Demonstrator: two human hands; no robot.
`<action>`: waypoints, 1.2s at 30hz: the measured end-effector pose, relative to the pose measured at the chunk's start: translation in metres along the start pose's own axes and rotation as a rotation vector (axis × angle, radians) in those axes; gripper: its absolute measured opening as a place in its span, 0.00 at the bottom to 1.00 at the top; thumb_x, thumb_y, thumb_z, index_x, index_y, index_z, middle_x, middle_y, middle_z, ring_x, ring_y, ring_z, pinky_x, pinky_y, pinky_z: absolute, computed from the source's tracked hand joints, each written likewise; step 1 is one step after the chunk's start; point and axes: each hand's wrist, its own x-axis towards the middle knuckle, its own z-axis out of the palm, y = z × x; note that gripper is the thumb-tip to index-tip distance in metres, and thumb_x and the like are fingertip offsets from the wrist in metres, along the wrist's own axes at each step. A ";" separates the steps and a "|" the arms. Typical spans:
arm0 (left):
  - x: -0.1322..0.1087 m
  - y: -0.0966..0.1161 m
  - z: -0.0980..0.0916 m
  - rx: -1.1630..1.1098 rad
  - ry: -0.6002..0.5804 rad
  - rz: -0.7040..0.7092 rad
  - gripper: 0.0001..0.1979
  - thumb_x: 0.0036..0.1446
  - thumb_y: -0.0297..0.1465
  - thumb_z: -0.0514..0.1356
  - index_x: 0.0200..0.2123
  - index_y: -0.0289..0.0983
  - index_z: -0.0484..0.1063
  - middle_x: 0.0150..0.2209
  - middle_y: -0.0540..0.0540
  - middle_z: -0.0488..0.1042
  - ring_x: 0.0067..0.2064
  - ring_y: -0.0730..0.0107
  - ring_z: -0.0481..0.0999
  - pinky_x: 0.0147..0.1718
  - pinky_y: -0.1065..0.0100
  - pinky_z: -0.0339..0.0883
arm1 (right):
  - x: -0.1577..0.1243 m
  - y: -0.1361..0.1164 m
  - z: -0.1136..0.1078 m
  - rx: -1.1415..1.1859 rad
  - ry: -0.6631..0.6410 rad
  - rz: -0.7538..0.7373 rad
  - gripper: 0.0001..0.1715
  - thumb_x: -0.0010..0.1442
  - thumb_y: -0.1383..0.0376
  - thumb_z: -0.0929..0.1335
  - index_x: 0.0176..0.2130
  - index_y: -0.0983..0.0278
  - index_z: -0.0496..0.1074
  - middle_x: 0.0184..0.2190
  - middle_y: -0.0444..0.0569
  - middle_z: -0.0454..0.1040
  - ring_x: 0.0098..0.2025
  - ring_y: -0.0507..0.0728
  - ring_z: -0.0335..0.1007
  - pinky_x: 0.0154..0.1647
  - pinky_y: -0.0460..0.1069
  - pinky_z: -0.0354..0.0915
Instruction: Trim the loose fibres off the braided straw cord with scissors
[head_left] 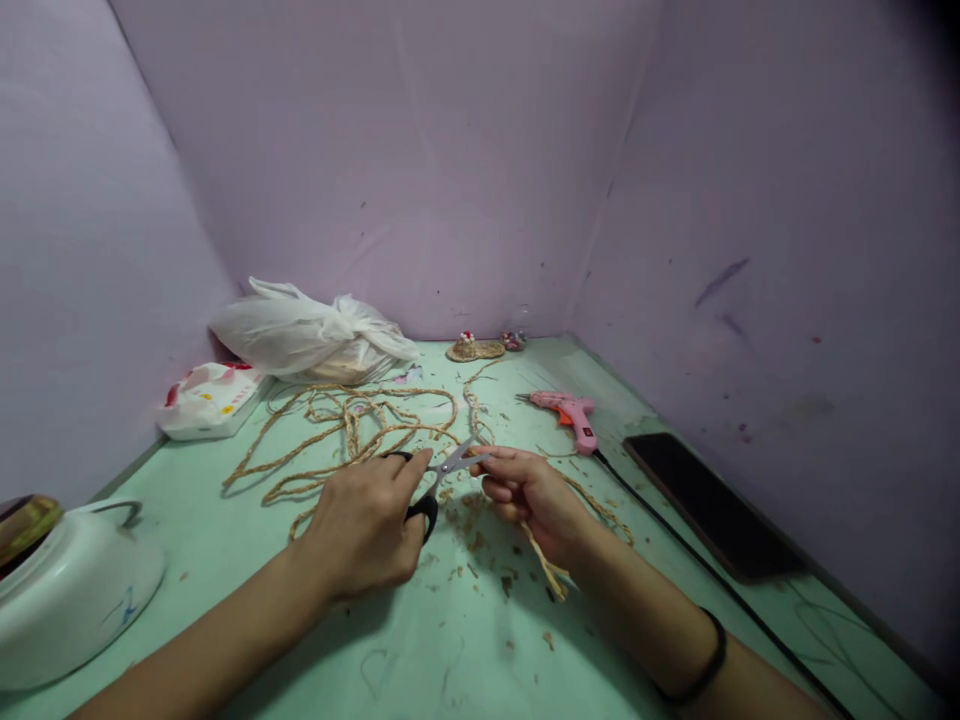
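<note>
My left hand point(366, 520) is closed on the black-handled scissors point(451, 466), with finger and thumb at the loops. The blades are spread and point at the fingertips of my right hand point(538, 500). That hand pinches a piece of braided straw cord, whose frayed tail point(551, 572) hangs below the palm. The blades lie at the cord's upper end by the fingertips; whether they touch it I cannot tell. A long braided straw cord point(341, 435) lies in loose loops behind my left hand. Straw scraps point(472, 540) are scattered under both hands.
A pink glue gun point(574, 415) with a black cable lies right, beside a dark phone point(712, 505). At the back are a small woven straw slipper point(480, 350) and a white plastic bag point(307, 335). A tissue pack point(214, 400) and white pot point(82, 590) stand left.
</note>
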 end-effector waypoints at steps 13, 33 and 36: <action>0.005 -0.018 -0.004 -0.176 0.048 -0.030 0.22 0.49 0.32 0.50 0.50 0.40 0.63 0.35 0.48 0.74 0.34 0.68 0.72 0.33 0.68 0.65 | -0.004 -0.006 0.001 0.048 -0.210 0.179 0.03 0.50 0.71 0.65 0.30 0.70 0.68 0.18 0.38 0.56 0.13 0.40 0.34 0.10 0.37 0.33; 0.001 -0.013 0.001 0.022 -0.120 0.070 0.28 0.47 0.29 0.50 0.55 0.35 0.57 0.38 0.42 0.74 0.37 0.58 0.74 0.31 0.61 0.65 | -0.007 -0.002 0.000 -0.116 -0.155 0.026 0.07 0.50 0.67 0.67 0.25 0.70 0.66 0.18 0.39 0.60 0.13 0.40 0.36 0.10 0.39 0.33; 0.001 -0.015 0.001 -0.027 -0.111 0.075 0.27 0.47 0.27 0.50 0.54 0.38 0.59 0.36 0.45 0.75 0.35 0.61 0.74 0.30 0.64 0.64 | -0.006 -0.002 0.000 -0.136 -0.166 0.021 0.10 0.50 0.66 0.67 0.22 0.69 0.64 0.18 0.38 0.58 0.14 0.40 0.35 0.10 0.39 0.33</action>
